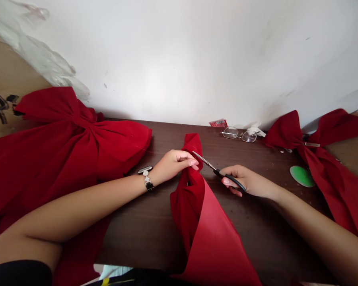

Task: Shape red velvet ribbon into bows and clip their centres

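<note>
In the middle of the dark wooden table (137, 226), my left hand (180, 161) pinches a gathered red fabric bow (193, 198) near its top, with the fingertips pressed on the cloth. My right hand (237, 180) grips a pair of scissors (207, 163) with black handles and silver blades. The blades point up and left, their tips at the cloth just beside my left fingers. They look nearly closed. From the gathered part, a wide red tail of the bow widens toward me and off the bottom edge.
Large red bows (77, 119) are heaped at left. Another red bow (301, 139) with a metal clip (312, 144) lies at right, near a green disc (302, 176). Eyeglasses (240, 135) and a red packet (218, 123) sit by the white wall (179, 59).
</note>
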Demonstrator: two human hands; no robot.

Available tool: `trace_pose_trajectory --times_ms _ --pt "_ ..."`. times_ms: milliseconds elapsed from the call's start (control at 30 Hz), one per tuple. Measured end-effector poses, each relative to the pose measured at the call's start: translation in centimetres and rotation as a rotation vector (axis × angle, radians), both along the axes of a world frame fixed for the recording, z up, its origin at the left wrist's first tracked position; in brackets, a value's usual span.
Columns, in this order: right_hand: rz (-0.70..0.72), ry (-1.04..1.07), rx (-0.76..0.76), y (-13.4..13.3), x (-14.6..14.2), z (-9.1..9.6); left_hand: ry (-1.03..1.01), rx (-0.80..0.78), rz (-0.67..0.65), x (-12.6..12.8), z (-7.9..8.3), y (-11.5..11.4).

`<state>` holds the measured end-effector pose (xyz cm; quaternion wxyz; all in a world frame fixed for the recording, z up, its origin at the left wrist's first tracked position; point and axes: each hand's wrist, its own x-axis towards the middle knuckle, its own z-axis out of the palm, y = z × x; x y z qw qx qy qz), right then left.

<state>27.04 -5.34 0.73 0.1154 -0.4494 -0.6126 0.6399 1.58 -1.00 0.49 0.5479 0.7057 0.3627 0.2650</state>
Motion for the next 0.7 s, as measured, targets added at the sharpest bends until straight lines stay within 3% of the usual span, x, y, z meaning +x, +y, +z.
trace_pose_trajectory --times_ms 100,167,300,433,700 --pt "-0.015 -0.002 0.086 0.4 1.0 0.3 0.002 -0.009 0.001 0.0 0.1 0.0" --pt "-0.080 -0.103 0.219 0.8 2.3 0.7 0.002 -0.017 0.002 0.0 0.2 0.0" --pt "-0.230 -0.527 0.561 1.8 5.8 1.3 0.009 -0.014 0.006 0.0 0.3 -0.1" --pt "-0.278 -0.847 0.773 2.7 8.4 0.5 0.028 0.006 0.009 0.0 0.3 -0.1" --pt "-0.231 -0.880 0.920 3.1 8.6 -0.2 -0.002 0.000 0.021 0.0 0.0 -0.2"
